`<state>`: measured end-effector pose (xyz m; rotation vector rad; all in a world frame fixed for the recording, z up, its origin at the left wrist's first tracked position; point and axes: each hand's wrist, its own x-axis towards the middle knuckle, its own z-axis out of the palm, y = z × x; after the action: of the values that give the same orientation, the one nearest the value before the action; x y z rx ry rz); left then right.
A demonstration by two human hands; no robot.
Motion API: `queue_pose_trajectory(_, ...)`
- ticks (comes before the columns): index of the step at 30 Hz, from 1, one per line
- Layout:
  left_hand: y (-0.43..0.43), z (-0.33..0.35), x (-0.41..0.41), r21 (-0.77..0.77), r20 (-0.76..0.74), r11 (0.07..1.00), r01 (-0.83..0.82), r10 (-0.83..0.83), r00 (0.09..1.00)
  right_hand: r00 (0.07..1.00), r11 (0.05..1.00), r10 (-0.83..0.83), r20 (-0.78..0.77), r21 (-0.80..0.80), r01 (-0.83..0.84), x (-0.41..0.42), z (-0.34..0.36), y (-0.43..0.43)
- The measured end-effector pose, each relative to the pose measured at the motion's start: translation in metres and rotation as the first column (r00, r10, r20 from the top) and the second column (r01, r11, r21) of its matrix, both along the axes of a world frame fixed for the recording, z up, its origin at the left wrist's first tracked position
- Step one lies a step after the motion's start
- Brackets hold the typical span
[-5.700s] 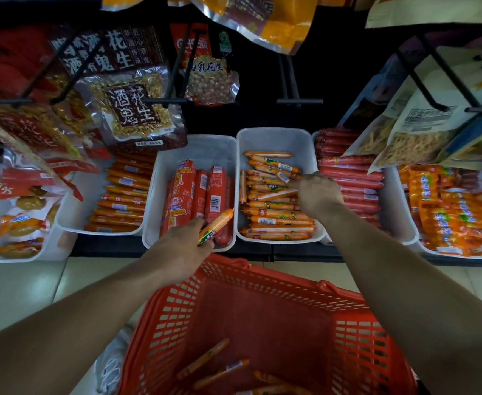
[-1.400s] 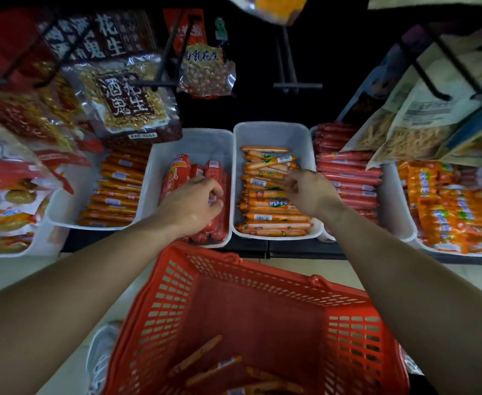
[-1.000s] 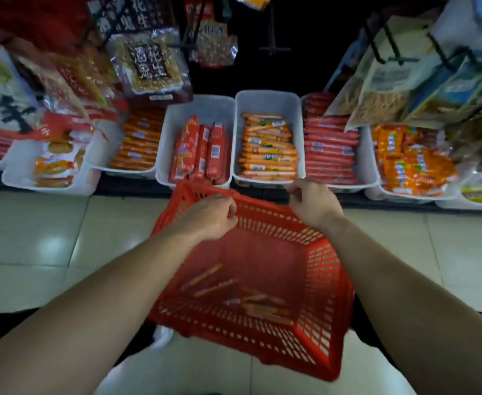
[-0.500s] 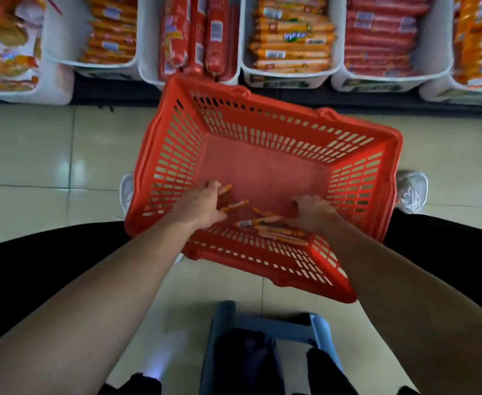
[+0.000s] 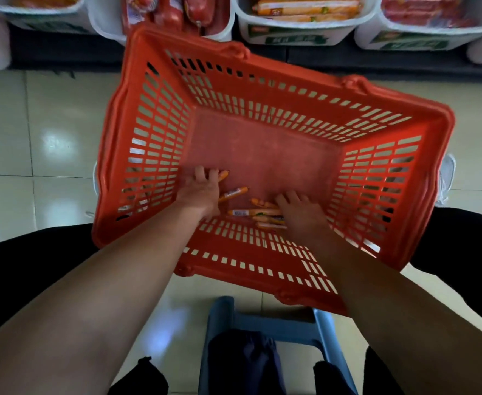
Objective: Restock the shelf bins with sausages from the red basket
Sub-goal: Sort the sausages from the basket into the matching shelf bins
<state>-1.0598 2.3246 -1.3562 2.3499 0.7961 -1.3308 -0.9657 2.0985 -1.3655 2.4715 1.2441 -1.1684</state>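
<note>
Note left hand (image 5: 202,192) and right hand (image 5: 299,212), at the white plastic shelf bins (image 5: 305,32) a second ago, now down inside the red slotted plastic basket (image 5: 114,138). Observe fingers (image 5: 199,173) laid over thin orange wrapped sausages (image 5: 251,212) on its floor; grip not discernible. Treat as another pick-up beginning; restocking unfinished.

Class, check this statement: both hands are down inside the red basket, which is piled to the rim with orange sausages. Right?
One thing is wrong. Both the left hand and the right hand are inside the red basket, but it is not piled full: only a few orange sausages lie on its floor by the hands, as the head view shows.
</note>
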Motion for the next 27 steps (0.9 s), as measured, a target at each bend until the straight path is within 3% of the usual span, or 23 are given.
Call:
queue_pose_trajectory(9,0.001,-0.012,0.001,0.111,0.105,0.990,0.089,-0.100,0.989,0.983,0.991,-0.134,0.122,0.003,0.134,0.026,-0.003,0.012)
queue_pose_trajectory(15,0.005,-0.020,0.008,0.128,0.191,0.992,-0.007,-0.018,0.981,0.974,0.989,-0.151,0.167,0.015,0.150,0.046,-0.009,0.023)
queue_pose_trajectory(22,0.013,-0.027,0.016,0.042,0.211,0.978,-0.203,0.190,0.959,0.974,0.972,-0.225,0.001,-0.074,0.225,0.056,-0.013,0.027)
queue_pose_trajectory(27,0.014,-0.017,0.022,0.014,0.271,0.950,-0.313,0.298,0.916,0.959,0.957,-0.282,-0.015,-0.081,0.280,0.055,-0.009,0.025)
